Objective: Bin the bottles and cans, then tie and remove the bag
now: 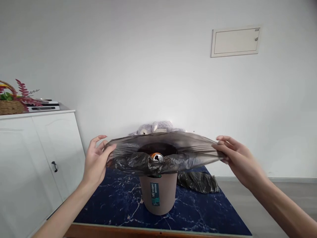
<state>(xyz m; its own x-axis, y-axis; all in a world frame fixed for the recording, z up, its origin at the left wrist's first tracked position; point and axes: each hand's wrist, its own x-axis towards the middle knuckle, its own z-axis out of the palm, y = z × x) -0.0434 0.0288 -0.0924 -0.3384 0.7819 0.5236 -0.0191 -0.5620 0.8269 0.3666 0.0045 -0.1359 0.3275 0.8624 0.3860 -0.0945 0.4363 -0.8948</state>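
A dark, thin garbage bag is stretched wide over the mouth of a grey-brown garbage bin. My left hand pinches the bag's left edge between thumb and fingers. At the opposite side, my right hand grips its right edge, fingers closed. An opened drink can with an orange side shows in the bag's opening, top toward me. The bin stands upright with a dark label on its front; its rim is mostly covered by the bag.
The bin is on a blue marble-patterned table. A folded black plastic bag lies behind it to the right. A grey plush toy sits at the back. White cabinet at left carries a wicker basket.
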